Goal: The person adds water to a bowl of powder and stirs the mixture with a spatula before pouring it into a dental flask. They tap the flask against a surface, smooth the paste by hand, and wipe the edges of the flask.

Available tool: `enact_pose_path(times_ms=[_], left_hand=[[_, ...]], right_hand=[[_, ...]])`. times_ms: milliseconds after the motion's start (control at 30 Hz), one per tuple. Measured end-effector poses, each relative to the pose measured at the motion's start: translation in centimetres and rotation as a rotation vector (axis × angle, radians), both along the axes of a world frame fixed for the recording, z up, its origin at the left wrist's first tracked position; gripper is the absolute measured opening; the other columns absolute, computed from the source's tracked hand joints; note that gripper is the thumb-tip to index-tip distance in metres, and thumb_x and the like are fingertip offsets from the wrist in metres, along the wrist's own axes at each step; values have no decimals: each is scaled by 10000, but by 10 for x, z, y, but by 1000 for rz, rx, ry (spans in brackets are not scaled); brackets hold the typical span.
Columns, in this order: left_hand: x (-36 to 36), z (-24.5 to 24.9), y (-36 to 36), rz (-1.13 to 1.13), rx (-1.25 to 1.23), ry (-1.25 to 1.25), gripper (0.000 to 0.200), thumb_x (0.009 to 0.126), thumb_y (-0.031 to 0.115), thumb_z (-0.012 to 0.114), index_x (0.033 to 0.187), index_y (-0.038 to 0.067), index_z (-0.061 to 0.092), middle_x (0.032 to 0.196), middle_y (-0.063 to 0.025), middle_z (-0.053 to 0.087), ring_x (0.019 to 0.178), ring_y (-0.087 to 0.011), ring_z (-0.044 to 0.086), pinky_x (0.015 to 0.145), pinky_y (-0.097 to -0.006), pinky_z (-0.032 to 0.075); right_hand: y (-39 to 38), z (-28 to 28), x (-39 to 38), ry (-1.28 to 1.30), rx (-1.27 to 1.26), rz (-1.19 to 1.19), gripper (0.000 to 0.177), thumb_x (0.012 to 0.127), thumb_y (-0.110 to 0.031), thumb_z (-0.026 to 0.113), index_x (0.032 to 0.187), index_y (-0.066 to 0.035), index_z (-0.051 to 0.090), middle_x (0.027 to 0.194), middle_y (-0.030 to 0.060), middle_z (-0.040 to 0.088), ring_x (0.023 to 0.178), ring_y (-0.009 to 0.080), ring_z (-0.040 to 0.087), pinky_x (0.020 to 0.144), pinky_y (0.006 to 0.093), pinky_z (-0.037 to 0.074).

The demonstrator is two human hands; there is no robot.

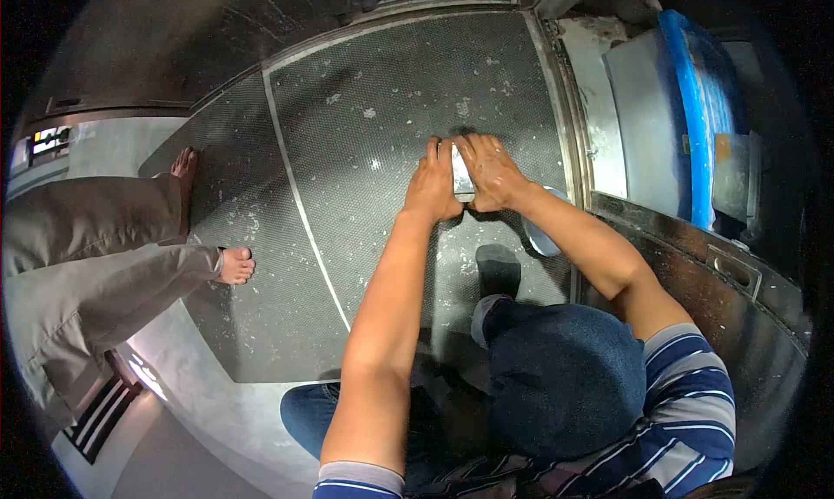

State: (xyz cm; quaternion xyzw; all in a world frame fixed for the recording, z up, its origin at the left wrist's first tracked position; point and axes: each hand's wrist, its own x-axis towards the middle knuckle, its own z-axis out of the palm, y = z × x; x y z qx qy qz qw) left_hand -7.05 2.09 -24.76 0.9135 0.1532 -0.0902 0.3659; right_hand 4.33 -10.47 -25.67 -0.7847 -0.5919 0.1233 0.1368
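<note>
Between my two hands, low over the dark textured floor mat (347, 125), is a small silvery-white block-like object (461, 176). My left hand (433, 182) grips its left side, fingers pointing forward and thumb at the near end. On the right side, my right hand (492, 174) presses against the same object with its fingers bent over the far end. The object's underside is hidden. Just behind my right wrist, a round pale item (544, 224) is partly covered by my forearm.
Another person's legs in grey trousers (104, 221) and bare feet (236, 266) are at the left. A blue-edged panel (691, 117) leans at the right, beyond a metal ledge (695, 247). My knee (565, 377) and dark-socked foot (499, 271) are below my hands.
</note>
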Motion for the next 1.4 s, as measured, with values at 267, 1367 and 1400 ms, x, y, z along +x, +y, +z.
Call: enact_pose_path(times_ms=[267,1367,1400], left_hand=[[3,-2,7,135,-7,18,982,585,121,771,1412,11,254,1416,-280,317,1169,-506,484,966,-506,477],[-40,32,19,155,-136,136,849,579,231,768,1298,-8,385,1255,-263,458,1041,-463,585,881,-501,512],[-41,45,19,172,-137,166,867,554,186,772,1300,-15,380,1242,-258,460,1044,-467,578,884,-491,512]], right_hand=[[13,-4,-4,45,19,69,988,455,-284,771,1305,78,418,1220,245,502,1138,428,476,992,487,343],[32,25,-30,360,-250,23,1124,436,-320,839,1373,79,363,1295,253,477,1254,412,423,1108,457,304],[33,25,-29,362,-247,23,1124,436,-320,839,1373,79,363,1295,253,477,1254,412,423,1108,457,304]])
